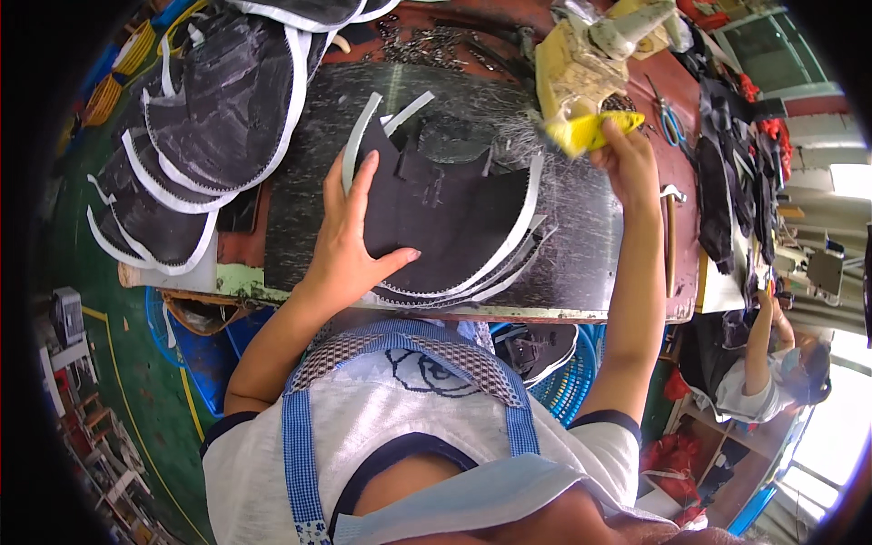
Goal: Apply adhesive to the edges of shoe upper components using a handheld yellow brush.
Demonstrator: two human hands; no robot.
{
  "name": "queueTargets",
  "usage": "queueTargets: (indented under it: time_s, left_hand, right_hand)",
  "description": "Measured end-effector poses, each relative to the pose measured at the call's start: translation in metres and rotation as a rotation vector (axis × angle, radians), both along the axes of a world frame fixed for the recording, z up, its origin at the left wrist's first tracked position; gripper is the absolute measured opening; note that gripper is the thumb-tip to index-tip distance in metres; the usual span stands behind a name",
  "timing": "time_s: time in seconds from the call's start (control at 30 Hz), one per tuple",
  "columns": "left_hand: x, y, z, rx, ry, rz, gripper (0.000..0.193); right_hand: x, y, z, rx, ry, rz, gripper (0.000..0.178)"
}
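Note:
In front of me on the bench lies a small stack of curved black fabric pieces (445, 213), with white binding along the outer edge. My left hand (350, 241) is spread on the left end of the top piece, thumb and fingers apart. Up at the right, my right hand (629, 163) grips a flat yellow tool (595, 133) with dark marks; its exact kind is unclear. The tool is beside a yellowish, residue-coated block-shaped holder (577, 77) at the back of the bench.
More black pieces with white edging (227, 109) are piled at the left. Blue-handled scissors (670, 123) lie at the right. Loose threads (518, 136) stick out near the back. Below the bench is a blue basket (568, 377). Another person (767, 363) works at the far right.

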State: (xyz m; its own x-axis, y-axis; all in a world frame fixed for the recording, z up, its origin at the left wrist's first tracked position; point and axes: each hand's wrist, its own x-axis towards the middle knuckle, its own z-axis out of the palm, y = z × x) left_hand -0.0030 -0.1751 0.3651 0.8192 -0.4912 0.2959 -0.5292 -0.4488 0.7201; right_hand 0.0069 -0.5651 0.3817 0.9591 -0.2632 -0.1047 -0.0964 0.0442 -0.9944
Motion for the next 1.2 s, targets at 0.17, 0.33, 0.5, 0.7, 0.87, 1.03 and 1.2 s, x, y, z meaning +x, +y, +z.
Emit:
queueTargets:
  time_s: [0.17,0.33,0.5,0.7,0.87,1.03,1.2]
  left_hand:
    - [-0.001,0.002,-0.009,0.026,0.004,-0.048,0.114]
    - [-0.004,0.004,-0.021,-0.026,0.025,-0.053,0.118]
    - [-0.001,0.021,-0.035,-0.790,0.691,-0.036,0.076]
    - [0.026,0.045,-0.054,-0.661,0.972,-0.017,0.019]
    - [0.029,0.045,-0.059,-0.634,0.975,-0.020,0.016]
    - [0.028,0.038,-0.056,-0.479,0.798,0.014,0.013]
    - [0.034,0.031,-0.053,-0.176,0.310,-0.009,0.016]
  right_hand:
    - [-0.060,0.106,0.015,-0.383,0.038,0.489,0.019]
    - [-0.058,0.095,0.005,-0.686,0.061,-0.012,0.014]
    - [-0.075,0.151,0.011,-0.175,0.325,0.427,0.017]
    - [0.018,0.187,0.000,-0.631,-0.200,0.450,0.018]
    - [0.017,0.191,0.018,-0.565,-0.121,0.660,0.015]
    - [-0.024,0.160,0.035,-0.490,0.104,0.908,0.015]
    - [-0.040,0.144,0.015,-0.819,-0.430,0.735,0.021]
